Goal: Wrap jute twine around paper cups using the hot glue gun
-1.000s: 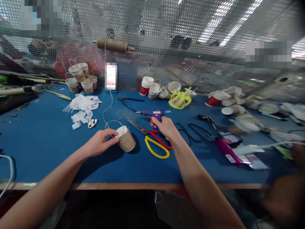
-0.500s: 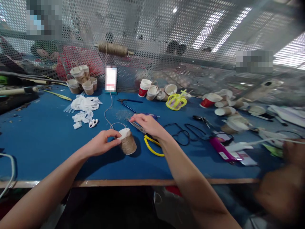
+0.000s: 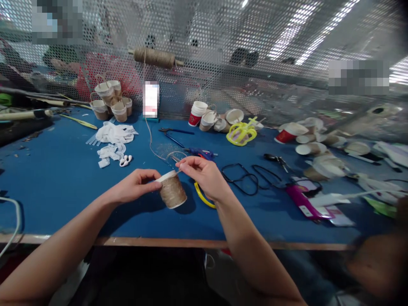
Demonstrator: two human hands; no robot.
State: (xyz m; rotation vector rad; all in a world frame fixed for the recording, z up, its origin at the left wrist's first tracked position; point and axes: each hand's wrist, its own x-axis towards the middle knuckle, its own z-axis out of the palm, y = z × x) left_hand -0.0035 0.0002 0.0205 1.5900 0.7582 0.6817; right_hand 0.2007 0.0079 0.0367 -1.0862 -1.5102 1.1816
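A paper cup (image 3: 174, 193) wrapped in brown twine tilts slightly over the blue tabletop. My left hand (image 3: 137, 186) is closed on its white rim from the left, thumb outside. At the rim's right side, my right hand (image 3: 204, 175) pinches the twine (image 3: 150, 140), which loops behind the cup and runs up toward a twine spool (image 3: 154, 58). Scissors with a yellow handle (image 3: 203, 197) lie partly hidden beneath my right hand and wrist. Just beyond that hand rests a blue glue gun (image 3: 201, 153).
Twine-wrapped cups (image 3: 108, 94) are stacked at back left, near white lace (image 3: 116, 132). Blue-handled pliers (image 3: 175, 132) lie mid-table. More cups (image 3: 208, 119) and a yellow wire piece (image 3: 241, 134) stand against the mesh. A black cord (image 3: 242, 180) and purple packet (image 3: 304, 202) lie right. Another person sits at far right.
My right hand has moved off the scissors, back toward the cup, and now pinches the twine at its rim. The cup has tilted a little; the view has shifted slightly.
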